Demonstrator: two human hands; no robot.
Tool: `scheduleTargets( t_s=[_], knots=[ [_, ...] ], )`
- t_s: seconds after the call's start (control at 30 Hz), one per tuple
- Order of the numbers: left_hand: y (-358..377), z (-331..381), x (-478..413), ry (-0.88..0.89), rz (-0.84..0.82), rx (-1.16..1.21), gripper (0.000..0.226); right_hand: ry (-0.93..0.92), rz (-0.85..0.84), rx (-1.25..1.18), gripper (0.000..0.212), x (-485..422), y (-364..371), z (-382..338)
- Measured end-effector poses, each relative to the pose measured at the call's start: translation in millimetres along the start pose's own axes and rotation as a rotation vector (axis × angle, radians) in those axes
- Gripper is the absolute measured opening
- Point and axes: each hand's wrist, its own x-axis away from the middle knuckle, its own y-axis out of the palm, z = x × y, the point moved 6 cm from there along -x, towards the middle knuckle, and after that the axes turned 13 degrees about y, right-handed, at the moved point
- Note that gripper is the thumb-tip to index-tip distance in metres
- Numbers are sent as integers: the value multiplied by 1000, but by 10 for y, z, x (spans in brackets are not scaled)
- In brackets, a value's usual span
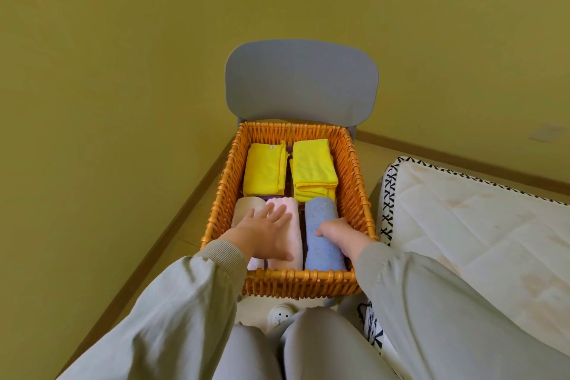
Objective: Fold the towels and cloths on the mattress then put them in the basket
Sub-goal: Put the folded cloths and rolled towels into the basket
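Left grip [268, 230] spread flat, pressed on pink towel [285, 261]. Blue towel [320, 214], just right, clasped by curled right grip [336, 233], inside basket [293, 276].

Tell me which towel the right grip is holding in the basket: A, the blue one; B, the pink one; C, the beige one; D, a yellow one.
A: the right grip has its fingers curled round the blue towel, while the left grip lies flat on the pink towel in the basket.
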Motion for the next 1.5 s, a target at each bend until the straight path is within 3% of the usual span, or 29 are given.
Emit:
scheduleTargets(
  t_s=[0.07, 0.23, 0.33, 0.4, 0.63, 0.77, 0.83, 0.9, 1.0, 1.1, 1.17, 1.23, 1.33, 1.5],
  knots=[
    [11, 5, -22, 21, -3, -22, 105, -111, 197, 240, 84, 98, -88, -62],
    [46, -1, -86, 70, -12, -118, 111, -543, 449, 807, 72, 301, -3, -210],
    [69, -4, -98, 88, -20, -191, 110, -561, 450, 1132, 62, 217, 39, -148],
    [126, -14, -106, 82, -37, -220, 108, -500, 405, 1191, 61, 118, 32, -74],
    [47, -17, -93, 67, 54, -100, 87, -574, 353, 1026, 54, 229, 4, -174],
    [-184, -66, 49, 49, 266, -22, 72, -841, 630, 798, 44, 622, -202, -353],
    [-396, -111, 160, 48, 436, -104, 58, -859, 692, 696, 45, 724, -303, -418],
    [-590, -155, 304, 14, 557, -181, 48, -802, 716, 573, 50, 754, -422, -455],
    [-748, -387, 499, -202, 663, -135, 58, -631, 722, 357, 62, 680, -630, -450],
    [-690, -773, 599, -471, 677, 240, 76, -472, 642, 245, 66, 512, -731, -421],
    [-604, -995, 574, -577, 672, 546, 73, -394, 603, 148, 50, 408, -794, -425],
    [-537, -1134, 499, -615, 671, 715, 51, -324, 585, 71, 30, 305, -851, -434],
    [-485, -1199, 420, -642, 668, 704, 25, -266, 572, 48, 18, 224, -921, -469],
    [-595, -1090, 537, -639, 634, 681, 18, -166, 564, 66, 8, 460, -1004, -440]
  ],
)
